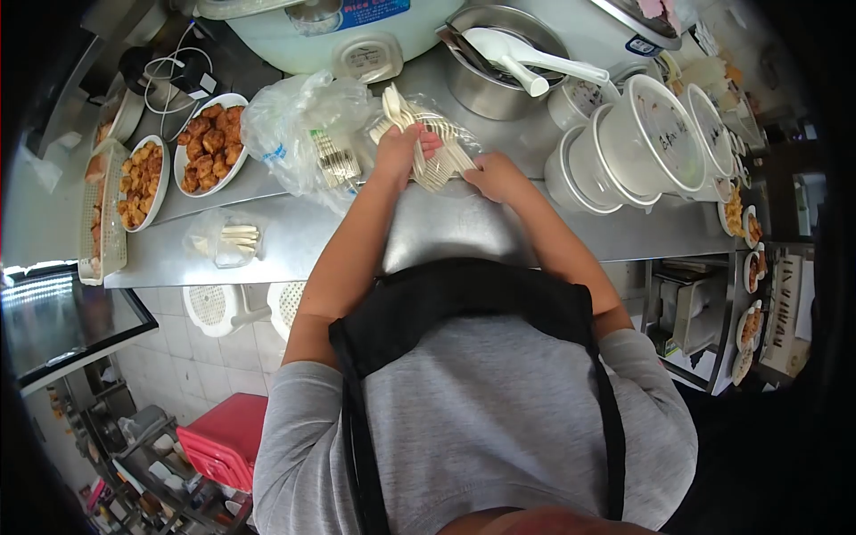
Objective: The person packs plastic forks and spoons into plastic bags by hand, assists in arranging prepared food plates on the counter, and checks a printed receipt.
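Cream-coloured disposable spoons (398, 109) are bunched in my left hand (404, 156), its fingers curled around their handles. Just right of it, a clear bag of matching disposable forks (448, 160) lies on the metal counter. My right hand (499, 176) pinches the near right edge of that fork bag. A second pack of forks (334, 160) rests by my left wrist, partly under a crumpled clear plastic bag (290, 120). Near the counter's front edge sits a small bag of cream utensils (238, 239).
A steel pot (499, 102) holds white ladles (548, 64) behind my hands. Stacked lidded tubs (655, 134) stand at the right. Fried food fills oval bowls (212, 147) on the left, beside a basket (104, 209). A rice cooker (312, 45) is at the back.
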Tool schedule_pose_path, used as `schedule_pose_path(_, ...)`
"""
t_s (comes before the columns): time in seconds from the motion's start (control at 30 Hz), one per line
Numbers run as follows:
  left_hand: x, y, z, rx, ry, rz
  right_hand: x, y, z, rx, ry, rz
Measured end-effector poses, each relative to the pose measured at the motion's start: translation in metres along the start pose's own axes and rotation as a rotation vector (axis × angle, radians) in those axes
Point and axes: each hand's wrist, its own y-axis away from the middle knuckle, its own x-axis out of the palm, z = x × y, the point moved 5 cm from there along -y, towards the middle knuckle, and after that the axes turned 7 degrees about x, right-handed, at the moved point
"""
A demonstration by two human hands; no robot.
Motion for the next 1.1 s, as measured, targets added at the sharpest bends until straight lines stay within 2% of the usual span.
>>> schedule_pose_path(0.17,-0.003,-0.005,-0.002,0.022,-0.013,-0.029,-0.003,0.015,-0.016,0.045,-0.018,0.026)
schedule_pose_path(0.27,-0.004,-0.004,-0.003,0.037,0.002,-0.016,-0.008,0.046,-0.03,0.19,-0.406,0.155)
schedule_pose_path(0.37,-0.003,-0.004,-0.003,0.026,0.032,-0.033,-0.006,0.075,-0.05,0.234,-0.617,0.326)
schedule_pose_path(0.47,-0.002,0.005,-0.007,0.036,0.062,-0.008,-0.014,0.094,-0.045,0.157,-0.897,0.321)
schedule_pose_path(0.53,0.007,0.023,-0.007,-0.018,0.192,-0.028,-0.02,0.097,-0.033,0.06,-0.911,0.234)
schedule_pose_path(0.67,0.055,0.07,-0.015,-0.009,0.285,0.079,-0.018,0.081,-0.004,-0.045,-0.792,-0.089)
schedule_pose_path(0.73,0.07,0.079,-0.016,0.074,0.41,0.102,-0.018,0.075,0.014,-0.336,-0.153,-0.486)
schedule_pose_path(0.8,0.08,0.092,-0.03,0.075,0.474,0.119,-0.029,0.09,0.038,-0.166,-0.162,-0.284)
schedule_pose_path(1.0,0.071,0.093,-0.033,0.188,0.285,0.135,-0.03,0.097,0.053,-0.178,-0.031,-0.262)
schedule_pose_path(1.1,0.075,0.1,-0.049,0.164,0.335,0.186,-0.03,0.095,0.048,-0.442,-0.19,-0.437)
